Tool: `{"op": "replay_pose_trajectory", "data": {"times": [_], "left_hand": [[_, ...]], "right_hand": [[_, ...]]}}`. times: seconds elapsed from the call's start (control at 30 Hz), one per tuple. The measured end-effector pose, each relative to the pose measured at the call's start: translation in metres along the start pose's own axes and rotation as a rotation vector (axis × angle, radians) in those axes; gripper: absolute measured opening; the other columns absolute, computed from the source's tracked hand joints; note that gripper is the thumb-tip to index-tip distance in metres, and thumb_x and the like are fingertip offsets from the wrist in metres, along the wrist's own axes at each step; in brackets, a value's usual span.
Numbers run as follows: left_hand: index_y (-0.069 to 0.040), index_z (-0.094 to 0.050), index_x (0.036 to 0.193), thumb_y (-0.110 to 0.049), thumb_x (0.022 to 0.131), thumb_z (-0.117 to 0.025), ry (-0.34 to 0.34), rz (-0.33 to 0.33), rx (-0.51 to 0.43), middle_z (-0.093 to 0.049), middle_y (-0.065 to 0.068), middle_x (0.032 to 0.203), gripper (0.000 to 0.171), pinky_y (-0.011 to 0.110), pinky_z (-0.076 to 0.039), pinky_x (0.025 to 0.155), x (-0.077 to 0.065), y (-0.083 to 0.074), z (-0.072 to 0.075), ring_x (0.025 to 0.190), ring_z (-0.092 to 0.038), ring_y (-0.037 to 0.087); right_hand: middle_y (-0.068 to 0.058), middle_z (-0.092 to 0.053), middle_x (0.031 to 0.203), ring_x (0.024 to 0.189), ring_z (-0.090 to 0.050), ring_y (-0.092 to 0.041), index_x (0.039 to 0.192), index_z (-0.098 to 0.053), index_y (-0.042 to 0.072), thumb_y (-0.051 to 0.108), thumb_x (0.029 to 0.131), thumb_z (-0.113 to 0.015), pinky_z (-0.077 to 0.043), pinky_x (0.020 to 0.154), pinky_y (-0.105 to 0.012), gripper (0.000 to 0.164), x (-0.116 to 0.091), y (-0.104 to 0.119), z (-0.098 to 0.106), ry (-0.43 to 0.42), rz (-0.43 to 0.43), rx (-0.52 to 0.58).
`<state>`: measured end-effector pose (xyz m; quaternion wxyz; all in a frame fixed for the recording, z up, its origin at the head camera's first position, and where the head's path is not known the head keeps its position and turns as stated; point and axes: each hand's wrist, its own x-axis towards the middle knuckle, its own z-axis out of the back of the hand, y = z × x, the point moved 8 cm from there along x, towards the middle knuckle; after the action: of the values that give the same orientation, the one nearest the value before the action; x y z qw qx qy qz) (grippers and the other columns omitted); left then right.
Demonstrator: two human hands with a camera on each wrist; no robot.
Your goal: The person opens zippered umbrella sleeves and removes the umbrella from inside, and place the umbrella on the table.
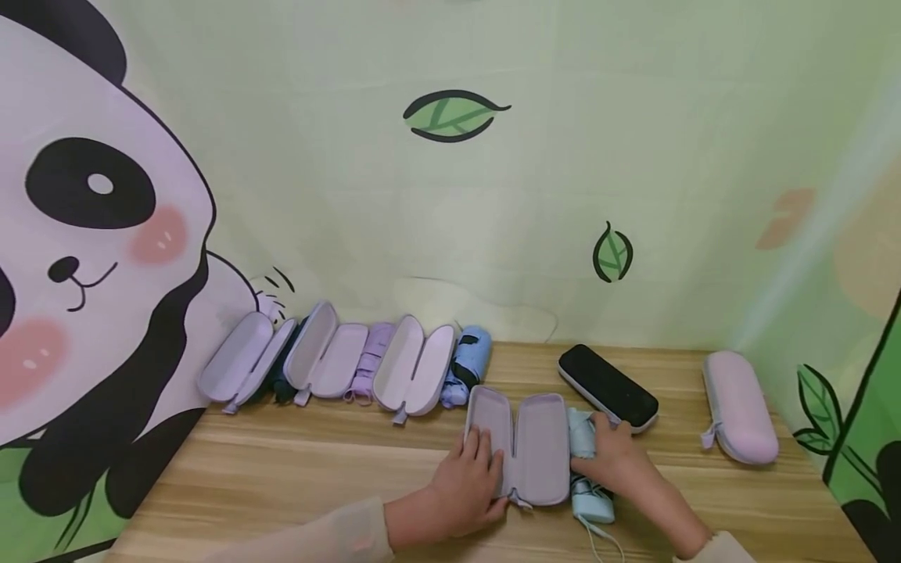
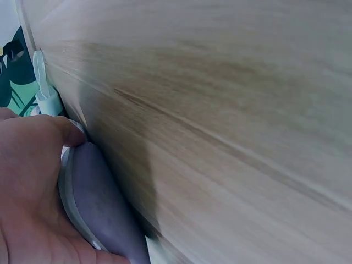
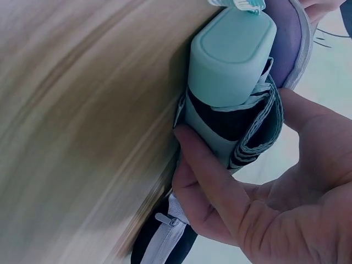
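Observation:
A mauve hard zip case (image 1: 543, 452) stands unfolded near the front of the table, both halves spread. My left hand (image 1: 454, 483) grips its left half, the fingers over the inner side and the thumb near the lower edge; in the left wrist view the shell's rounded outside (image 2: 102, 192) shows beside the palm. Right beside the case lies a pale blue folded compact umbrella (image 1: 593, 507), its strap trailing toward the front. My right hand (image 1: 626, 457) holds the umbrella round its folded cloth, with the smooth handle (image 3: 234, 55) sticking out past the fingers.
Behind my right hand lies a closed black case (image 1: 608, 385); a closed pink case (image 1: 742, 407) is at far right. Along the back left stand unfolded cases (image 1: 415, 366), with a purple umbrella (image 1: 371, 360) and a blue umbrella (image 1: 470, 363) between or beside them.

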<state>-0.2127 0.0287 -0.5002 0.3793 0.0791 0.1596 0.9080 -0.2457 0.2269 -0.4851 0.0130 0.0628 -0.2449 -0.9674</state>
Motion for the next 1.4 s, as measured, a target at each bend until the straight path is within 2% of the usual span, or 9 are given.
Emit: {"op": "replay_pose_trajectory", "data": {"times": [0.13,0.3,0.43,0.63,0.87,1.0,1.1,1.23,1.4], "left_hand": [[-0.011,-0.065,0.136,-0.063,0.096,-0.049,-0.014,0.004,0.002,-0.058,0.019,0.140,0.068,0.053,-0.040,0.110,0.001,0.001,0.002,0.132,-0.051,0.040],[-0.013,-0.069,0.130,-0.062,0.099,-0.043,-0.029,-0.008,-0.048,-0.062,0.008,0.135,0.064,0.061,-0.037,0.107,0.006,0.000,0.015,0.127,-0.052,0.040],[-0.017,-0.064,0.134,-0.056,0.104,-0.038,-0.007,0.021,-0.189,-0.061,0.003,0.138,0.056,0.056,-0.041,0.106,0.015,-0.004,0.030,0.127,-0.053,0.033],[-0.008,-0.058,0.139,-0.057,0.105,-0.037,0.009,0.147,-0.375,-0.059,0.006,0.137,0.063,0.042,-0.045,0.104,0.039,-0.011,0.044,0.124,-0.055,0.029],[0.000,-0.048,0.148,-0.067,0.102,-0.033,0.096,0.301,-0.533,-0.048,0.013,0.149,0.082,0.035,-0.046,0.105,0.076,-0.027,0.037,0.129,-0.053,0.028],[0.001,-0.040,0.153,-0.068,0.100,-0.038,0.150,0.372,-0.608,-0.038,0.017,0.158,0.087,0.032,-0.048,0.103,0.087,-0.039,0.029,0.133,-0.051,0.029],[0.000,-0.033,0.157,-0.073,0.096,-0.042,0.200,0.452,-0.658,-0.031,0.017,0.162,0.095,0.035,-0.044,0.107,0.092,-0.047,0.021,0.141,-0.044,0.031],[-0.005,-0.026,0.160,-0.080,0.089,-0.046,0.285,0.566,-0.683,-0.025,0.015,0.165,0.105,0.043,-0.038,0.113,0.098,-0.060,0.011,0.148,-0.032,0.032],[-0.010,-0.025,0.161,-0.083,0.087,-0.045,0.381,0.645,-0.616,-0.024,0.013,0.166,0.105,0.050,-0.031,0.117,0.106,-0.072,0.005,0.151,-0.025,0.035]], "right_hand": [[-0.050,-0.040,0.123,0.102,-0.059,-0.057,0.142,-0.037,-0.014,0.036,0.084,-0.079,-0.050,0.085,-0.063,0.087,0.001,0.000,0.001,0.022,0.007,0.001],[-0.038,-0.056,0.121,0.113,-0.057,-0.052,0.136,-0.049,-0.014,0.039,0.092,-0.072,-0.049,0.091,-0.061,0.072,0.002,-0.001,0.014,0.058,0.044,-0.058],[-0.032,-0.060,0.115,0.103,-0.061,-0.044,0.131,-0.056,-0.011,0.028,0.096,-0.068,-0.051,0.087,-0.058,0.054,0.003,0.000,0.039,-0.025,0.079,-0.060],[-0.041,-0.051,0.126,0.111,-0.057,-0.057,0.131,-0.057,-0.010,0.020,0.097,-0.065,-0.048,0.091,-0.063,0.046,0.005,-0.006,0.061,-0.161,0.124,-0.066],[-0.039,-0.049,0.134,0.118,-0.048,-0.062,0.134,-0.058,-0.008,0.017,0.096,-0.068,-0.040,0.098,-0.069,0.047,0.009,-0.011,0.063,-0.270,0.224,-0.112],[-0.038,-0.051,0.136,0.122,-0.048,-0.061,0.133,-0.061,-0.007,0.013,0.095,-0.069,-0.038,0.101,-0.069,0.044,0.006,-0.011,0.063,-0.324,0.312,-0.113],[-0.038,-0.050,0.139,0.125,-0.045,-0.060,0.133,-0.061,-0.007,0.013,0.095,-0.069,-0.037,0.102,-0.069,0.044,0.005,-0.014,0.063,-0.342,0.325,-0.094],[-0.037,-0.048,0.142,0.128,-0.043,-0.059,0.134,-0.061,-0.006,0.015,0.097,-0.068,-0.036,0.103,-0.069,0.043,0.006,-0.016,0.064,-0.345,0.316,-0.090],[-0.035,-0.048,0.144,0.130,-0.043,-0.057,0.133,-0.062,-0.005,0.016,0.098,-0.067,-0.036,0.104,-0.068,0.041,0.007,-0.014,0.066,-0.344,0.314,-0.086]]}}
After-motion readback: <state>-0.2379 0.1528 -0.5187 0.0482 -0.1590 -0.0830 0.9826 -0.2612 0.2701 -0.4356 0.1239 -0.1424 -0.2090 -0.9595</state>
